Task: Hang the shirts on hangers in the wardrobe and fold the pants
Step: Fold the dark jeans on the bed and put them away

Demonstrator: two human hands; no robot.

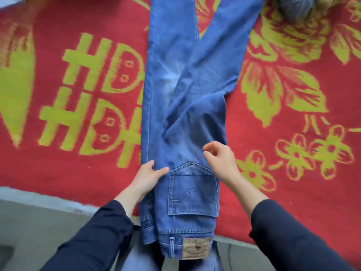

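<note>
Jeans [181, 106] are lying folded in half lengthwise on the red blanket [78, 173], waistband at the near edge by the person and the legs running away, top leg skewed off to the right. Left hand [148, 178] lies flat on the left edge beside the back pocket [192, 192], fingers pretty much straight, pressing the denim. Right hand [220, 159] is over the pocket's upper right corner, fingers loosely curled, gripping nothing as far as I can see.
</note>
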